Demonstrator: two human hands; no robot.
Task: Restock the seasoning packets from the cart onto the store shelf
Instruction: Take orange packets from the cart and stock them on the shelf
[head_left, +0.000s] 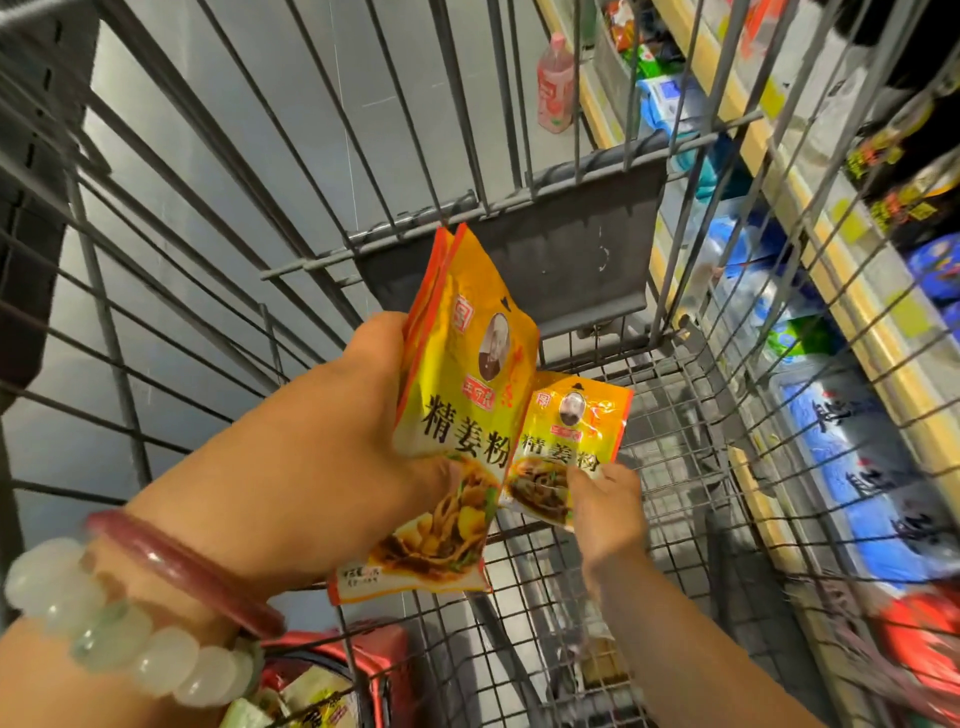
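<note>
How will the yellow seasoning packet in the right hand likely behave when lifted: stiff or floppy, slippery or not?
The yellow seasoning packet is thin and creased, so probably floppy. Its glossy film looks slippery. The right hand pinches only one corner, suggesting it is light.

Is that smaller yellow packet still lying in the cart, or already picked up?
Picked up: the right hand pinches the smaller packet by its lower edge, above the cart floor.

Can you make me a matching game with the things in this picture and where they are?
Things:
1. big yellow packets
2. small yellow packet
3. pink bottle
4. bead bracelet

Places:
A. on the floor beyond the cart
B. on the left wrist
C. gripped in the left hand
D. pinched by the right hand

Pairs: 1-C, 2-D, 3-A, 4-B
</note>
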